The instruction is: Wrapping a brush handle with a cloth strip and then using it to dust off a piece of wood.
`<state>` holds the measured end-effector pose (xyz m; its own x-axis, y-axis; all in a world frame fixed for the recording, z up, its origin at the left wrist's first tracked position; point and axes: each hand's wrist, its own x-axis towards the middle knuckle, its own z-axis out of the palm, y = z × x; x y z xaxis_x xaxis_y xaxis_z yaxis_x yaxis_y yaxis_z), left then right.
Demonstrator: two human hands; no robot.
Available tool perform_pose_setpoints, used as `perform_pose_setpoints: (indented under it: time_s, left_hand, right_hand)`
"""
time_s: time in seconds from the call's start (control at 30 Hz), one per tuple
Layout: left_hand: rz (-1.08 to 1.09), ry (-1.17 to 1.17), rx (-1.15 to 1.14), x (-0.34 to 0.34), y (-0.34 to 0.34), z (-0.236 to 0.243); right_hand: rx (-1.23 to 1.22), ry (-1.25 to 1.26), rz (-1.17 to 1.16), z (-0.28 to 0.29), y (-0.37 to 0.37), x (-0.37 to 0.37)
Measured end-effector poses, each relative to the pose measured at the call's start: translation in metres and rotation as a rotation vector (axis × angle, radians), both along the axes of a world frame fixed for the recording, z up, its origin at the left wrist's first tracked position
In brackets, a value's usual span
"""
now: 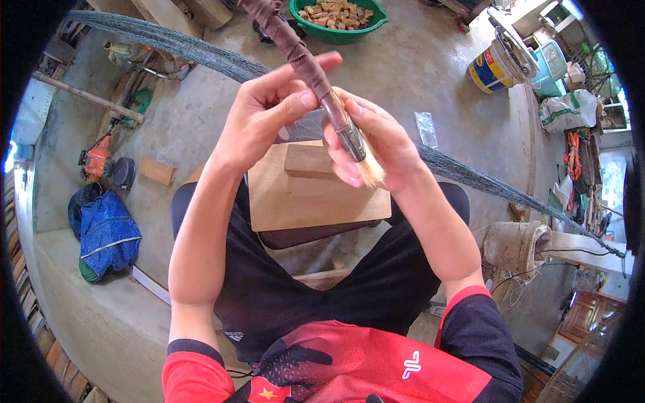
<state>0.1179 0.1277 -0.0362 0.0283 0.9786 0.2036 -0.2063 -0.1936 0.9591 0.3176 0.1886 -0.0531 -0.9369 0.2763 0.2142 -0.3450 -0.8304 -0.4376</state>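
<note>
Above the wooden board, the brown-wrapped brush slanted from far left to near right — the right hand, nearer its bristles, grasped it; whether the left hand, half-curled around it, gripped, I could not tell.

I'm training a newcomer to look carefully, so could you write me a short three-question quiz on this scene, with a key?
1. Which of the person's hands is nearer the pale bristles at the end of the brown-wrapped stick?

2. True or false: the rectangular wooden block near the hands lies on the flat board.

3. What does the green basin hold?
A) Coiled rope
B) Tan chunks
C) Folded cloth

Key:
1. The right hand.
2. True.
3. B.
</note>
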Motion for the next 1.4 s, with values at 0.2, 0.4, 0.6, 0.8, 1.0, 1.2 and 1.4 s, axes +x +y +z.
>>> perform_pose_setpoints:
  time_s: [0.2, 0.4, 0.6, 0.8, 1.0, 1.2, 1.4]
  left_hand:
    - [0.151, 0.124, -0.045, -0.009, -0.005, 0.003]
    - [0.398, 0.232, -0.028, 0.006, -0.006, 0.011]
    - [0.265, 0.437, 0.071, -0.016, -0.01, 0.014]
    - [0.179, 0.215, 0.092, -0.012, -0.004, 0.0]
    - [0.029, 0.057, 0.066, 0.001, -0.006, 0.015]
    - [0.454, 0.397, 0.046, 0.002, -0.006, 0.009]
    - [0.401, 0.5, 0.056, -0.003, -0.004, 0.007]
  right_hand:
    - [0.297, -0.437, -0.357, 0.006, -0.018, -0.015]
    - [0.706, -0.586, -0.726, 0.022, -0.016, -0.011]
    - [0.43, -0.559, -0.654, 0.025, -0.01, -0.006]
    - [-0.075, -0.233, -0.133, 0.009, -0.01, -0.004]
    - [-0.09, -0.019, 0.04, -0.002, -0.016, -0.01]
    - [0.567, -0.591, -0.704, 0.02, -0.022, -0.017]
    - [0.787, -0.692, -0.783, 0.031, -0.012, -0.003]
